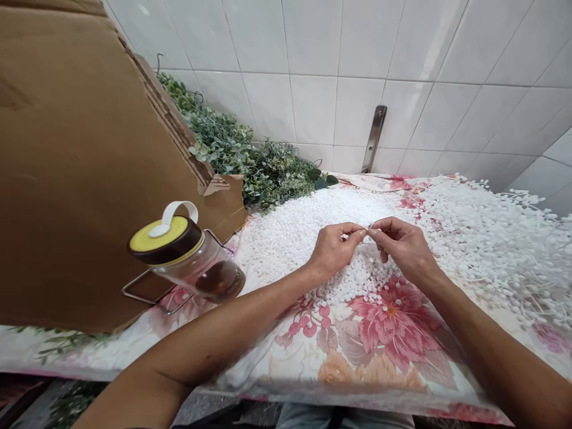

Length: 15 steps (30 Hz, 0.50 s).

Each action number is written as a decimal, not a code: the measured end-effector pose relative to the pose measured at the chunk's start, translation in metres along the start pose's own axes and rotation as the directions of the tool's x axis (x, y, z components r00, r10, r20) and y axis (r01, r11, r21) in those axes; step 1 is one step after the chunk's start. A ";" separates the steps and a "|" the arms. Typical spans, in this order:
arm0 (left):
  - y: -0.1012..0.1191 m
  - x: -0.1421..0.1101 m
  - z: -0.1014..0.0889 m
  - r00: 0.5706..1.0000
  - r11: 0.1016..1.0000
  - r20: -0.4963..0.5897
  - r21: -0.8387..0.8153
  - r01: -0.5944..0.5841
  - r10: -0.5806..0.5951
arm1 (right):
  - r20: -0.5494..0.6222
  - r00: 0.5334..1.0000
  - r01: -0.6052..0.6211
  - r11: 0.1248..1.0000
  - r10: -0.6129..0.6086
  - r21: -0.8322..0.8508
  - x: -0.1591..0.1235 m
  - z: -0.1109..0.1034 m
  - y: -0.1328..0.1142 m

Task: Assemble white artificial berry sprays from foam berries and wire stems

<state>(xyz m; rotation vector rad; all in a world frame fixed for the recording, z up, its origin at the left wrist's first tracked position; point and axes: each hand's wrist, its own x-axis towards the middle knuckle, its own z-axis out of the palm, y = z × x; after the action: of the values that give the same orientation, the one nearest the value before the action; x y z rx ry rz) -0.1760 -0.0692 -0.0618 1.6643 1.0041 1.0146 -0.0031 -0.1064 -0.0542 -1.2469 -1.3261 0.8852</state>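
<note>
My left hand and my right hand meet fingertip to fingertip over a heap of small white beads. Both are closed in a pinch, thumb against forefinger. Whatever lies between the fingertips is too small to make out. To the right of my right hand spreads a pile of white stems with bead-like tips. A few loose beads lie on the flowered tablecloth under my wrists.
At left stands a clear jar with a yellow and brown lid, beside a wire stand. A large cardboard box fills the left side. Artificial greenery lies along the tiled wall, where a metal bracket stands upright.
</note>
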 end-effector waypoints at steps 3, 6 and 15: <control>0.001 0.001 0.000 0.997 0.997 -0.021 0.011 -0.076 0.076 | -0.006 1.000 0.003 1.000 -0.003 0.004 0.000 0.000 0.000; 0.001 0.001 0.001 0.994 0.995 -0.048 0.015 -0.100 0.101 | 0.005 1.000 0.003 1.000 -0.003 0.003 0.001 -0.001 0.001; 0.003 0.000 -0.001 0.985 0.988 -0.084 0.058 -0.145 0.150 | -0.010 0.999 -0.040 0.999 0.040 -0.029 0.003 -0.005 -0.005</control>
<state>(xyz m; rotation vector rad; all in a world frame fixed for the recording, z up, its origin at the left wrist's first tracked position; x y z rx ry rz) -0.1761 -0.0696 -0.0592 1.7705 0.9826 1.1776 0.0010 -0.1051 -0.0476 -1.3031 -1.3144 0.8897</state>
